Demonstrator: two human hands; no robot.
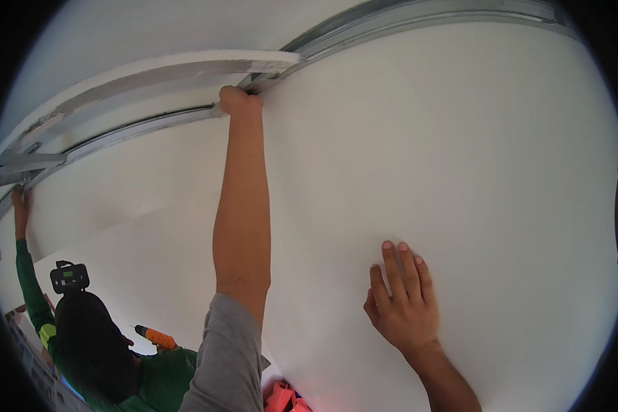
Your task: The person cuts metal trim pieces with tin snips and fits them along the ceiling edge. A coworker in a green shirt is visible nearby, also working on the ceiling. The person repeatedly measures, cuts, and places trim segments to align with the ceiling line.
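Presently, our left hand [240,101] is up at the near end of a long white-and-grey strip-shaped panel [165,75] beside the grey metal wall track [419,26]; its fingers are partly hidden, so grip or prop we cannot tell. Our right hand [406,305] lies spread, unclenched, on the smooth white wall [508,172]. Judged step: supporting the panel; next move calls for steadying alignment with the co-worker's hand [20,204]. Long axis: roughly along the track, near end pointing right.
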